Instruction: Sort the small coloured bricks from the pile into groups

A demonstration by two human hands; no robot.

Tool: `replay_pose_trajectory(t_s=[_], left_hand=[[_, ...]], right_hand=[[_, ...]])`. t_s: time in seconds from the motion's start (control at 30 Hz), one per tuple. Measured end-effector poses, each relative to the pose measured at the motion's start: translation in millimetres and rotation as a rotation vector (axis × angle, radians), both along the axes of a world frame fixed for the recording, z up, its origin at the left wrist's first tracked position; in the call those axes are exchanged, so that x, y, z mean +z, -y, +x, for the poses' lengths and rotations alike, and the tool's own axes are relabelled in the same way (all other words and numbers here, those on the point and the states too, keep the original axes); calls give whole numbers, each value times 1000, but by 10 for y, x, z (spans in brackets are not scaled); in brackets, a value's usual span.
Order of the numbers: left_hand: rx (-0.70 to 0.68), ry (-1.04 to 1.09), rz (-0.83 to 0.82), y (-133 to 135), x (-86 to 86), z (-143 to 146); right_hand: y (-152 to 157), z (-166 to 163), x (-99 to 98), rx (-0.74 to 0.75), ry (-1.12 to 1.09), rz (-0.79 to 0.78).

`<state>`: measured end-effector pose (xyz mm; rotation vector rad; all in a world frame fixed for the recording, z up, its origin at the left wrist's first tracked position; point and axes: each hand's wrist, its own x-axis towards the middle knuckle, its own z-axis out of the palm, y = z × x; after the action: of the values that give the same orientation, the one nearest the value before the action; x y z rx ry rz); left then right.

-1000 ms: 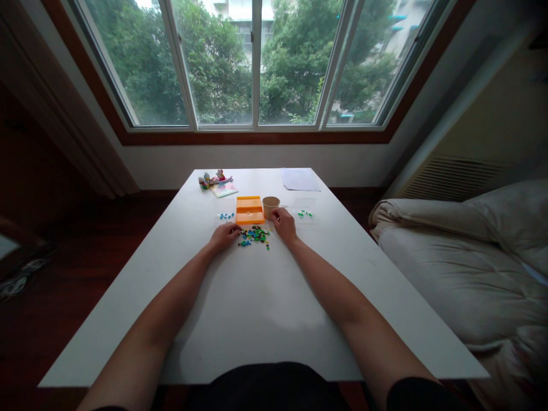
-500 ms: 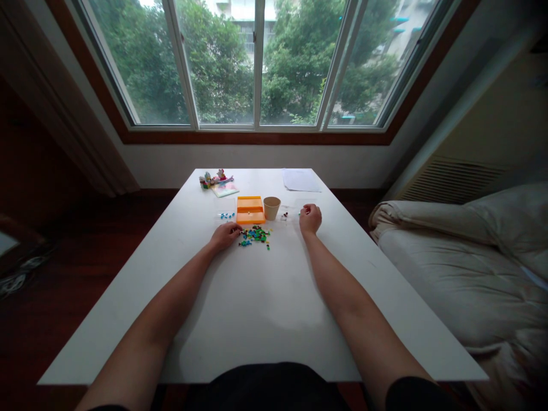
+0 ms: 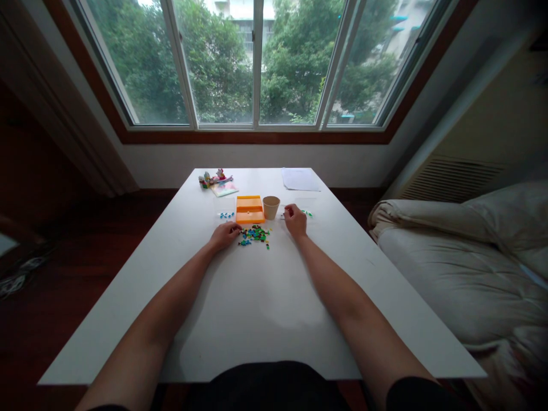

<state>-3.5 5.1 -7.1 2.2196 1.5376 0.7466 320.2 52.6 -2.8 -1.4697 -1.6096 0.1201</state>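
Coloured Pieces (image 3: 256, 233) Lay Heaped at My Left Hand (image 3: 225, 236)

My left hand rested at the heap's left edge, fingers curled in together; whether a piece sat between them I could not tell. My right hand (image 3: 295, 221), thumb and fingertips drawn close, was poised just right of a paper cup (image 3: 270, 209), beside a few dark pieces (image 3: 282, 217) it partly hid; I could not tell if it gripped anything.

Bits so small, in my judgement, asked for a light pinch by the fingertips alone, with the palm high enough to leave neighbouring pieces undisturbed and the cup unknocked. A steady left hand seemed the best guard against strays.

Beyond the heap stood an orange tray (image 3: 254, 217), with blue pieces (image 3: 226, 215) to its left. Green pieces (image 3: 308, 213) showed just right of my right hand. Farther off, small figures (image 3: 205, 181), a pale card (image 3: 225, 190) and white sheets (image 3: 300, 179) lay toward the far end of the table (image 3: 257, 308).
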Motion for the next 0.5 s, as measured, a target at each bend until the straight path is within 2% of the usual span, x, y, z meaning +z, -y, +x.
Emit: replay_pose_trajectory(t_s=[0.2, 0.37, 0.5], left_hand=[[2, 2, 8, -1, 5, 7], [7, -2, -4, 0, 12, 13], [-5, 6, 1, 3, 18, 13]], right_hand=[[76, -146, -23, 359, 268, -146], [90, -122, 15, 394, 378, -251], [114, -147, 46, 408, 440, -261]])
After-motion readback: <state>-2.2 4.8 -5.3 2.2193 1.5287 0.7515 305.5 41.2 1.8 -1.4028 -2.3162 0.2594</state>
